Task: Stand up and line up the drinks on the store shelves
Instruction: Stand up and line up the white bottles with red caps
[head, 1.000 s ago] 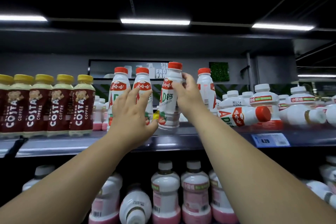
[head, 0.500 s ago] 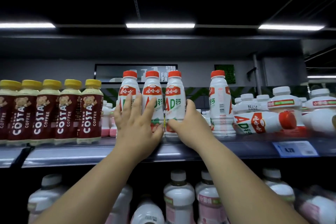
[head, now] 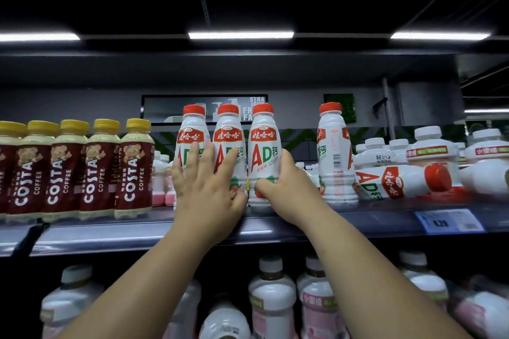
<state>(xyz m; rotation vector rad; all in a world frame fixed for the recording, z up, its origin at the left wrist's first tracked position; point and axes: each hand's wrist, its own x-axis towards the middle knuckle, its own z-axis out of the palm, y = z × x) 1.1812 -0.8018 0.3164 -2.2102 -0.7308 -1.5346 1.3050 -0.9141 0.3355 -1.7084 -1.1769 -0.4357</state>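
Observation:
Three white red-capped AD bottles stand side by side on the upper shelf (head: 358,224). My left hand (head: 205,187) rests with straight fingers against the fronts of the left bottle (head: 191,137) and the middle bottle (head: 228,140). My right hand (head: 286,190) grips the lower part of the third AD bottle (head: 264,151), which stands upright beside the others. A fourth AD bottle (head: 334,151) stands apart to the right, label turned sideways. Another AD bottle (head: 399,180) lies on its side next to it.
Several yellow-capped Costa coffee bottles (head: 102,168) stand in a row at the left. White-capped squat bottles (head: 429,151) crowd the right of the shelf, some lying down. A price tag (head: 449,221) is on the shelf edge. Pink-white bottles (head: 271,294) fill the lower shelf.
My right hand set the raised AD bottle down beside the two standing ones and slid to its lower part. My left hand moved onto the fronts of the two left bottles.

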